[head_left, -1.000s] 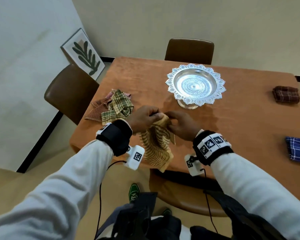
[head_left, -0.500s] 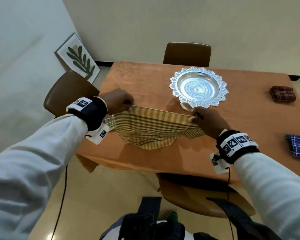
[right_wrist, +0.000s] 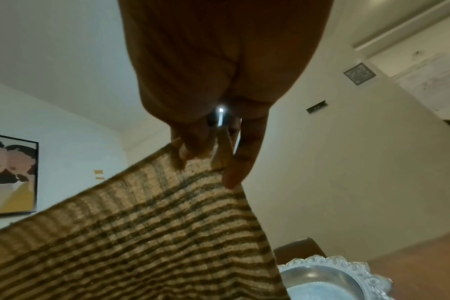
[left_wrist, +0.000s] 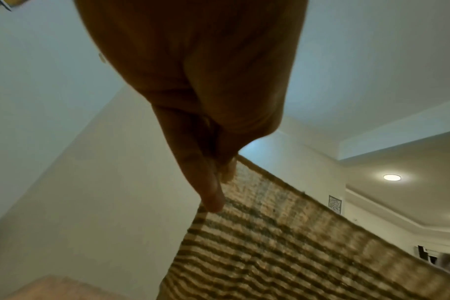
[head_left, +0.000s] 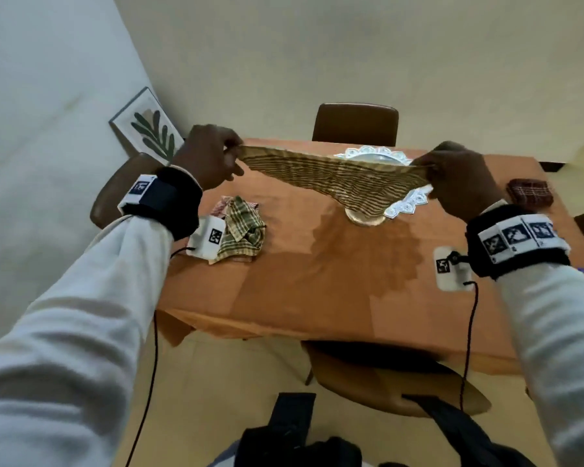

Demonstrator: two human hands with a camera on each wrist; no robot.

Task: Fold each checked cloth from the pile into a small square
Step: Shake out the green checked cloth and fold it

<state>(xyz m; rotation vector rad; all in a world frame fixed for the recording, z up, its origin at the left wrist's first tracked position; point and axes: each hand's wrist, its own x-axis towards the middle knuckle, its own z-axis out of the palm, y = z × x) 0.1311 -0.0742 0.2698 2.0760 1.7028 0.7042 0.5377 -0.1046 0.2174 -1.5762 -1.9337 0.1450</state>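
Note:
A tan and brown checked cloth is stretched out in the air above the table, sagging in the middle. My left hand pinches its left corner and my right hand pinches its right corner. The left wrist view shows my left hand gripping the cloth at its corner. In the right wrist view my right hand nips the other corner of the cloth. A pile of crumpled checked cloths lies on the orange table at the left.
A silver scalloped pedestal dish stands behind the cloth, also seen in the right wrist view. A folded dark red checked cloth lies at the far right. Brown chairs stand at the far side, the left and the near edge.
My hands moved apart from a bunched cloth, spread it wide, then lifted it off the table into the air. The view tilted upward.

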